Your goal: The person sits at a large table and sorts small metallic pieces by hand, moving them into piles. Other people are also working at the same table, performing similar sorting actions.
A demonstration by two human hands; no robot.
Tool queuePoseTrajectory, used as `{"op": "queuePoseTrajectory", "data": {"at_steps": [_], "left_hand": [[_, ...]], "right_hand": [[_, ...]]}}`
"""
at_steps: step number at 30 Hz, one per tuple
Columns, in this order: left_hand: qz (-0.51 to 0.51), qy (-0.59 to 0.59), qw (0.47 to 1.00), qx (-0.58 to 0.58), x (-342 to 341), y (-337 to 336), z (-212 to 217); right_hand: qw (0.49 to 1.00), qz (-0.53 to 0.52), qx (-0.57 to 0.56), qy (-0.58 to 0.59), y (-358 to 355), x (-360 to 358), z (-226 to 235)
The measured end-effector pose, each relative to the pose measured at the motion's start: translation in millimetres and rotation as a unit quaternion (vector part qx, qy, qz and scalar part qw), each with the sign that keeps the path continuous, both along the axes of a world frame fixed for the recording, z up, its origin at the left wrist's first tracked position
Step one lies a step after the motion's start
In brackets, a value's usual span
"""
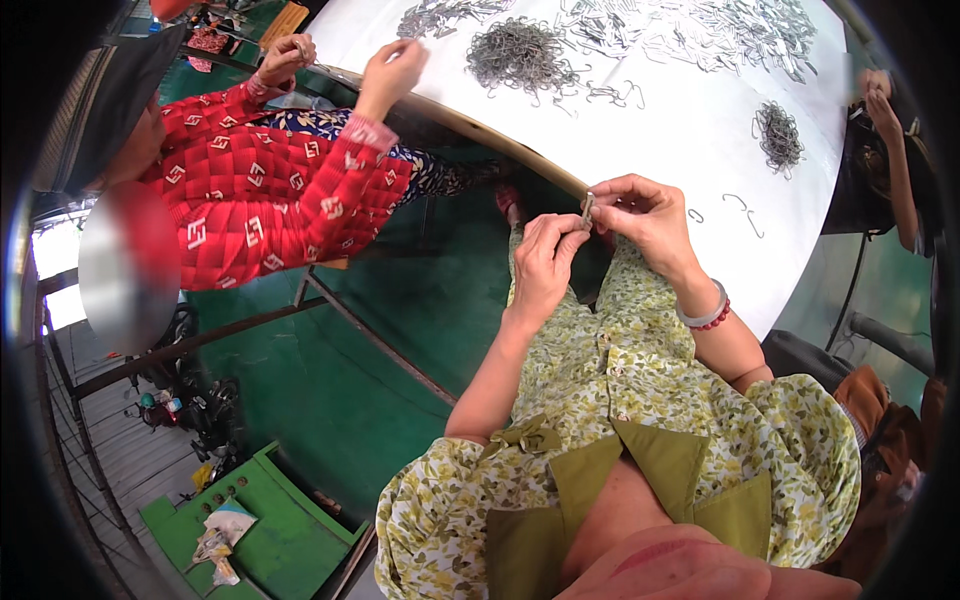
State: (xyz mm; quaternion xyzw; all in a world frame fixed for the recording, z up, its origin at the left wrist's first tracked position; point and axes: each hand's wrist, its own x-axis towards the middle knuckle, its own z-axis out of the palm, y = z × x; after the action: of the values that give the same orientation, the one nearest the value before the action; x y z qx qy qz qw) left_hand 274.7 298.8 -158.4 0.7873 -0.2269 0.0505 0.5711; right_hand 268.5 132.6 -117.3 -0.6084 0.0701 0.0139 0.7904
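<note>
Just over the table's near edge, both my hands meet at a small, narrow metal piece. My left hand is closed in a pinch on its lower end. My right hand grips it from the other side with thumb and fingers. The fingers partly cover the piece, so its full shape cannot be seen. To the right of my right hand, a few loose bent wire hooks lie on the white tabletop. A small heap of wire hooks sits farther right.
A larger heap of wire hooks and many flat metal strips cover the far tabletop. On the left, a person in a red patterned top works with both hands. Another person's arm shows at right. A green platform stands lower left.
</note>
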Motion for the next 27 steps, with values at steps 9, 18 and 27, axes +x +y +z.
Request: {"op": "queuePoseTrajectory", "data": {"at_steps": [9, 18, 27], "left_hand": [[0.022, -0.15, 0.974, 0.168, 166.0, -45.5, -37.0], [-0.02, -0.292, 0.875, 0.386, 217.4, -95.7, -57.8], [0.008, -0.172, 0.895, 0.411, 210.3, -86.3, -60.1]], "right_hand": [[0.993, 0.029, 0.053, 0.097, 12.7, -20.2, 1.9], [0.993, 0.05, 0.077, 0.076, 15.1, -53.4, -14.2], [0.997, 0.078, 0.014, 0.012, 18.2, -52.6, -3.4]]}}
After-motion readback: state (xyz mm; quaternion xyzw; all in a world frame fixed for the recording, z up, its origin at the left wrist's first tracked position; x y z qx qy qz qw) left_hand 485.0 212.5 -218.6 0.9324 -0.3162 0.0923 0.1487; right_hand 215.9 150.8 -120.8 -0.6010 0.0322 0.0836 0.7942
